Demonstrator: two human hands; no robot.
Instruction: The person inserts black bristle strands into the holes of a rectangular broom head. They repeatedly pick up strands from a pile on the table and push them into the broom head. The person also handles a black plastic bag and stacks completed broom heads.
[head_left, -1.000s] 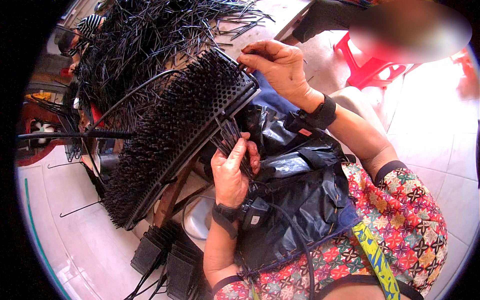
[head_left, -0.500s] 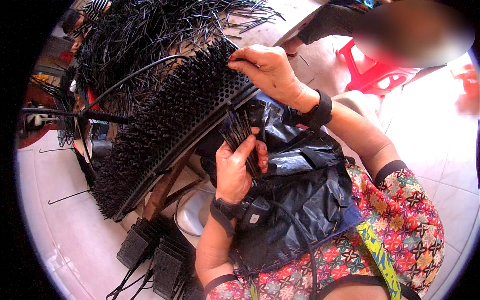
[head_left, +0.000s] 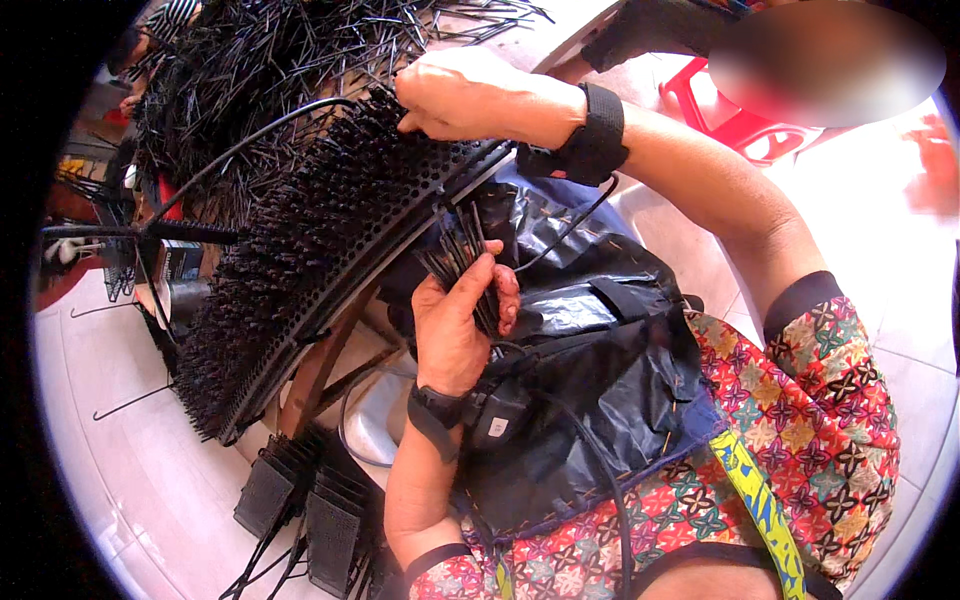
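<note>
Clamping sticks [head_left: 458, 243] in left grip [head_left: 458, 325] mid-frame; poising right grip [head_left: 468, 95] over board [head_left: 415, 203], upper centre, can't tell whether closed.

Pale tiles with thin seams cover the floor [head_left: 110, 440] left and right; bright light washes out the right side, and a red plastic stool [head_left: 722, 128] stands far right.

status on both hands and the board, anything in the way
Left hand gripping bundle of thin black sticks. Right hand at upper end of perforated board, fingertips mostly hidden. Right hand itself blocks the view.
</note>
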